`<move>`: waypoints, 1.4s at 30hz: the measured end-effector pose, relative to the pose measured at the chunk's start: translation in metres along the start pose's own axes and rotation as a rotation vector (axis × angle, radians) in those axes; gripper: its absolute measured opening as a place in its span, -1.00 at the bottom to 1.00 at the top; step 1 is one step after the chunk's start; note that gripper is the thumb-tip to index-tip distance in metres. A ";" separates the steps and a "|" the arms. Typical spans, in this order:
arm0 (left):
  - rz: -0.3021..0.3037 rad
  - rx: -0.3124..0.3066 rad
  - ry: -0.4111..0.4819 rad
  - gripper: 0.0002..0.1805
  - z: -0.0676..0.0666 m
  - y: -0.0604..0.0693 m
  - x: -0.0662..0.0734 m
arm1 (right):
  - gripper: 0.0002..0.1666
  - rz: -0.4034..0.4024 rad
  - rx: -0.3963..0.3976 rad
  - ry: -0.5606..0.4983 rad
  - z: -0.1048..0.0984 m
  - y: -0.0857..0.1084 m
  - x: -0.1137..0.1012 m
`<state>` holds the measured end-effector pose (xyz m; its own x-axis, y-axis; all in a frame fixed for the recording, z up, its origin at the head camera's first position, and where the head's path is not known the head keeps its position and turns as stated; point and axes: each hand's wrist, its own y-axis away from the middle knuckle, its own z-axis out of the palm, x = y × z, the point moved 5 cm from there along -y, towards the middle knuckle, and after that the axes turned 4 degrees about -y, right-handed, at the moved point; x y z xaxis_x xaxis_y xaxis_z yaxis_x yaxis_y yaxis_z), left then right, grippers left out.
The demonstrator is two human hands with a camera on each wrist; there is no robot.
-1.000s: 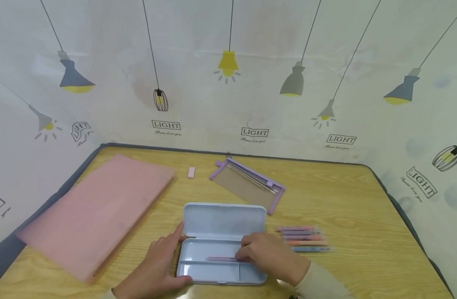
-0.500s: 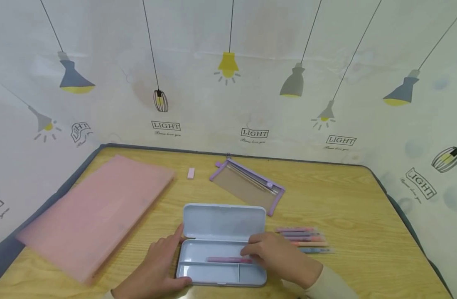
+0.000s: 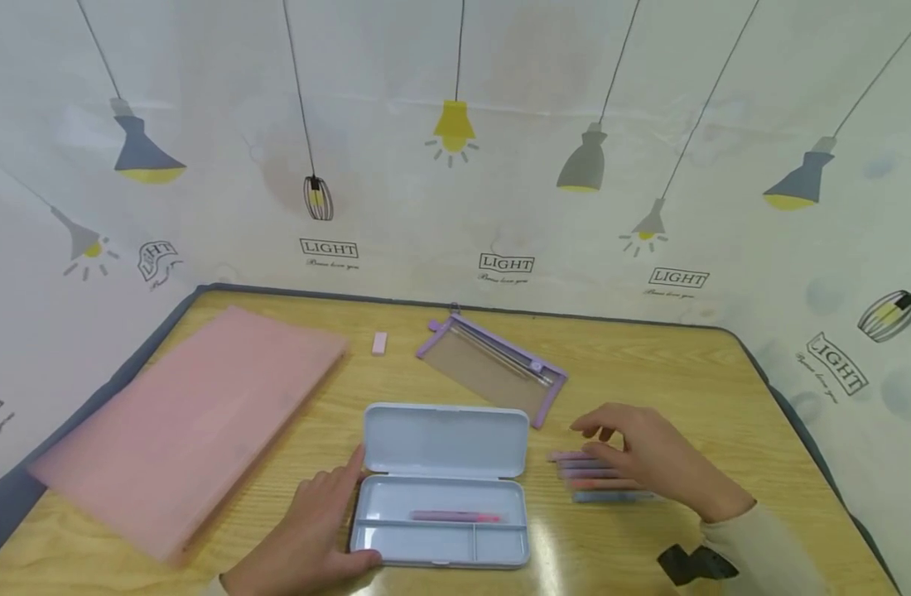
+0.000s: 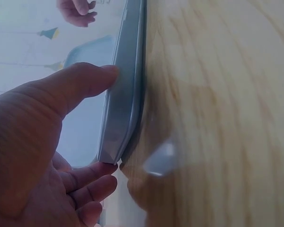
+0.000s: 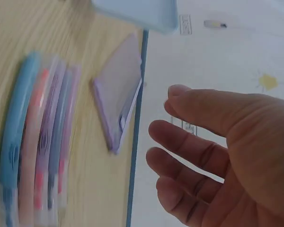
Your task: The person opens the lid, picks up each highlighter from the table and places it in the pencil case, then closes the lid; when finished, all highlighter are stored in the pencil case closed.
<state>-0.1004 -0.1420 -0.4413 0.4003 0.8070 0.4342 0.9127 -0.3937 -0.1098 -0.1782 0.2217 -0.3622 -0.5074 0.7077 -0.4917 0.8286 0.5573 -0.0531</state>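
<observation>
A light blue pencil case lies with its lid up before me. My left hand holds its left end, thumb on the front wall and fingers at the side. In the case's rear compartment lies one pink-purple pen, along the divider. My right hand hovers over a row of several pens right of the case, fingers loosely bent and apart. Nothing is between those fingers in the right wrist view, where the blue pen is nearest the camera.
Behind the case lies a see-through zip pouch with purple edging and thin sticks inside. A small pale pink eraser sits near the back. A large pink folder covers the table's left side. A printed cloth wall rises behind.
My right hand has let go of the pink-purple pen in the case and moved right, over the row of pens. The left hand has stayed on the case.
</observation>
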 end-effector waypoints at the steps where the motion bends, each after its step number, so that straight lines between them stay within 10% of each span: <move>1: 0.004 0.004 -0.003 0.33 0.000 0.000 0.000 | -0.74 0.032 -0.007 -0.010 -0.003 0.000 0.008; 22: 0.001 0.015 0.001 0.33 0.001 0.003 0.001 | -0.84 0.317 -0.095 0.029 0.025 0.000 0.077; 42: 0.008 0.021 -0.004 0.32 0.002 0.004 0.002 | -0.94 0.263 -0.118 0.056 0.029 -0.006 0.084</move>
<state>-0.0958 -0.1414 -0.4426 0.4080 0.8055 0.4298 0.9109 -0.3909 -0.1323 -0.2186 0.2652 -0.4279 -0.2942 0.8553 -0.4265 0.9018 0.3962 0.1727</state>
